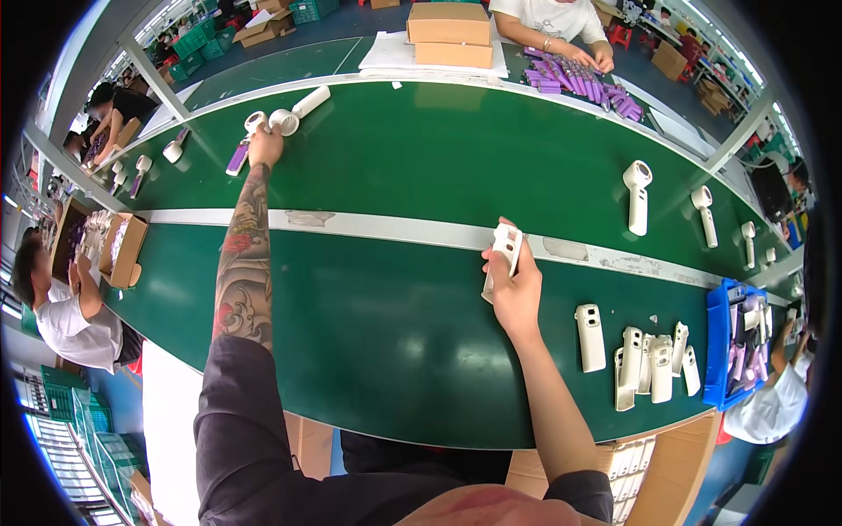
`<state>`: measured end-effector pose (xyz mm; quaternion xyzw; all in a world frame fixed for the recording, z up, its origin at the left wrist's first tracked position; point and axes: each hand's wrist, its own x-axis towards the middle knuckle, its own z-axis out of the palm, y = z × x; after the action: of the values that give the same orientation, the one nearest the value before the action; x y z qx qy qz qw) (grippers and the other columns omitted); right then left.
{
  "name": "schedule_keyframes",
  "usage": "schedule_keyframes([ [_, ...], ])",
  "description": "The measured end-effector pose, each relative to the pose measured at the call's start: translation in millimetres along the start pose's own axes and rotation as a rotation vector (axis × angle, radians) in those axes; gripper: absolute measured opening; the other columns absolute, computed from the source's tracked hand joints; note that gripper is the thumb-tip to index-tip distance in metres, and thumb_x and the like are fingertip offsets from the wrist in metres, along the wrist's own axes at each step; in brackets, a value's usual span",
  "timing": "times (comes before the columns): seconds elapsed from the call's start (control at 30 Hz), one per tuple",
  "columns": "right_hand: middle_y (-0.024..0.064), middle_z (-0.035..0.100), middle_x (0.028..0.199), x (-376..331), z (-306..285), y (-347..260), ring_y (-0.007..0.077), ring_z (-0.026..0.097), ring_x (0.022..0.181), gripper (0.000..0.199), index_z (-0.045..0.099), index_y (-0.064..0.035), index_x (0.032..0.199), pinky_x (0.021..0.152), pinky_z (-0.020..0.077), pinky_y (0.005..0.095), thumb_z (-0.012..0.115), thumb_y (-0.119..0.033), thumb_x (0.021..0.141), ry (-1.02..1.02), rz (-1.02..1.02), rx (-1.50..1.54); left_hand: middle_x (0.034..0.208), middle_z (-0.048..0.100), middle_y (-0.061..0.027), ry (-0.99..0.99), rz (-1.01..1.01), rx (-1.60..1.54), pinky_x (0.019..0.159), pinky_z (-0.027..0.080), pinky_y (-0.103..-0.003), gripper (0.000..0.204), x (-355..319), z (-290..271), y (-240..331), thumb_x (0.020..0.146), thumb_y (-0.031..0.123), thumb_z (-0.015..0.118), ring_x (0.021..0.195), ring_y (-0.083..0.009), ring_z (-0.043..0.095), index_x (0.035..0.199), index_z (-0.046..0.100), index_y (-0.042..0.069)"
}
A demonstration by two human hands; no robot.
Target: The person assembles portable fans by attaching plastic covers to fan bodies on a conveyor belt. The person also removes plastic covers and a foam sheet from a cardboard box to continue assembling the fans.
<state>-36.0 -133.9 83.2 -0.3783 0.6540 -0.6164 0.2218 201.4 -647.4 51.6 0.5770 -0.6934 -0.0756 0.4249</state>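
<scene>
1. The left hand (265, 147) was stretched far across the green tabletop (386, 333), its fingers closed on a white handheld fan (282, 119) lying near the far edge.
2. A purple-and-white part (238, 159) was seen just beside that hand.
3. The right hand (516, 289) was held at the pale strip (395, 230) running along the middle of the tabletop, its fingers gripping a white plastic shell (505, 256), which was held tilted above the surface.
4. A cluster of white shells (649, 364) was laid out to the right, close to a blue bin (721, 351) filled with parts.
5. Three more white fans (638, 196) were spaced along the right of the far half.
6. Cardboard boxes (449, 35) were stacked at the far side, beside a heap of purple parts (579, 83) being handled by another person.
7. A seated person (66, 307) was seen at the left end, beside open cartons (123, 250).
8. Green crates (197, 44) were stacked on the workshop floor beyond.
</scene>
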Motion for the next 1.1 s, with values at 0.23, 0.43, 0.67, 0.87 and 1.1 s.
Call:
schedule_keyframes([
  [0.23,0.0046,0.065,0.090,1.2,0.2,6.0,0.0147,0.059,0.076,0.046,0.052,-0.0069,0.140,0.069,0.0475,0.0253,0.047,-0.002,0.095,0.023,0.004,-0.005,0.123,0.063,-0.0245,-0.235,-0.106,0.089,0.094,0.052,-0.046,0.066,21.6,11.3,-11.7,0.092,0.047,0.058,0.112,-0.0409,0.062,0.139,0.048,0.002],
  [0.43,0.0045,0.063,0.090,1.3,3.0,1.5,0.0139,0.058,0.075,0.046,0.051,-0.0081,0.141,0.068,0.0473,0.0255,0.048,-0.002,0.096,0.038,-0.016,0.005,0.121,0.061,-0.0179,-0.174,0.030,-0.335,0.087,0.053,-0.035,0.069,-7.4,14.5,16.2,0.082,0.031,0.080,0.101,-0.0260,0.064,0.131,0.043,0.001],
  [0.67,0.0051,0.060,0.092,0.7,3.1,-5.8,0.0130,0.058,0.074,0.040,0.053,-0.0088,0.138,0.067,0.0469,0.0251,0.053,-0.008,0.097,0.072,-0.020,0.143,0.108,0.068,-0.0118,-0.316,-0.143,-0.827,0.089,0.050,-0.028,0.056,-82.4,-6.9,124.8,0.082,0.024,0.082,0.097,-0.0210,0.066,0.126,0.056,0.001],
  [0.87,0.0056,0.058,0.094,-2.5,-7.6,-12.8,0.0138,0.059,0.075,0.033,0.056,-0.0076,0.130,0.067,0.0490,0.0286,0.058,-0.017,0.098,0.189,0.100,0.271,0.109,0.059,-0.0139,-0.584,-0.641,-1.697,0.106,0.039,-0.045,0.055,-171.8,-46.4,236.3,0.093,0.036,0.073,0.111,-0.0259,0.056,0.129,0.052,0.000],
  [1.1,0.0071,0.062,0.103,10.3,-11.5,12.4,0.0214,0.064,0.081,0.033,0.058,-0.0109,0.125,0.070,0.0529,0.0357,0.065,-0.023,0.095,0.271,-0.237,-0.064,0.109,0.060,-0.0148,-0.867,-0.725,-1.925,0.098,0.048,-0.046,0.055,-276.3,-48.6,257.3,0.102,0.048,0.054,0.101,-0.0274,0.063,0.130,0.051,0.001],
])
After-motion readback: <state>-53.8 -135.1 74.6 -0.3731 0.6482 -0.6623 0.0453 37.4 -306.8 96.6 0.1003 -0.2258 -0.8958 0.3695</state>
